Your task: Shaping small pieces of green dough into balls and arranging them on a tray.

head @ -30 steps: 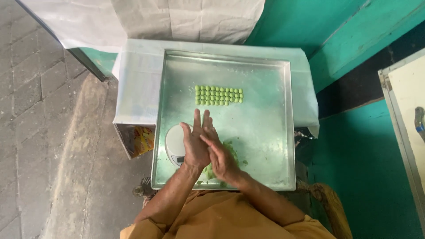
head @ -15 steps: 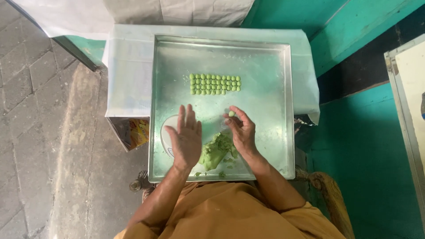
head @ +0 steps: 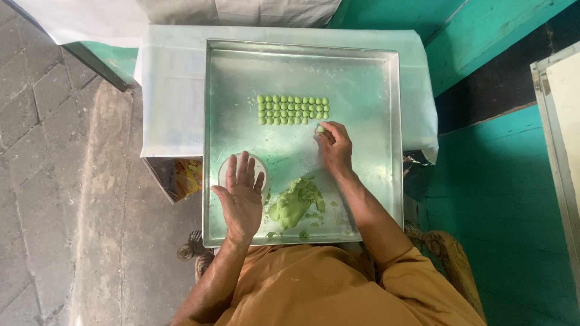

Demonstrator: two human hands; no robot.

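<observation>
Teal-painted walls are closing in the right side of the scene, while grey paving is running down the left. Between them a surface draped in pale cloth (head: 172, 90) is carrying a large square steel tray (head: 368, 193), which is filling most of the view from above. At the near edge, a person in a mustard-coloured top is leaning over it.

On the tray's near middle, a lump of soft green dough (head: 294, 202) is sitting with crumbs scattered about it. Toward the far side, small green dough balls (head: 293, 110) are lying in three tidy rows.

The left hand (head: 241, 196) is hovering flat, fingers spread and holding nothing, over a small round white dish (head: 260, 164) at the tray's near left. The right hand (head: 334, 147) is reaching to the right end of the rows, its grip pinched closed on one small green ball (head: 320, 128). Setting it down well probably means placing it gently, touching its neighbour, without flattening it or nudging the row.
</observation>
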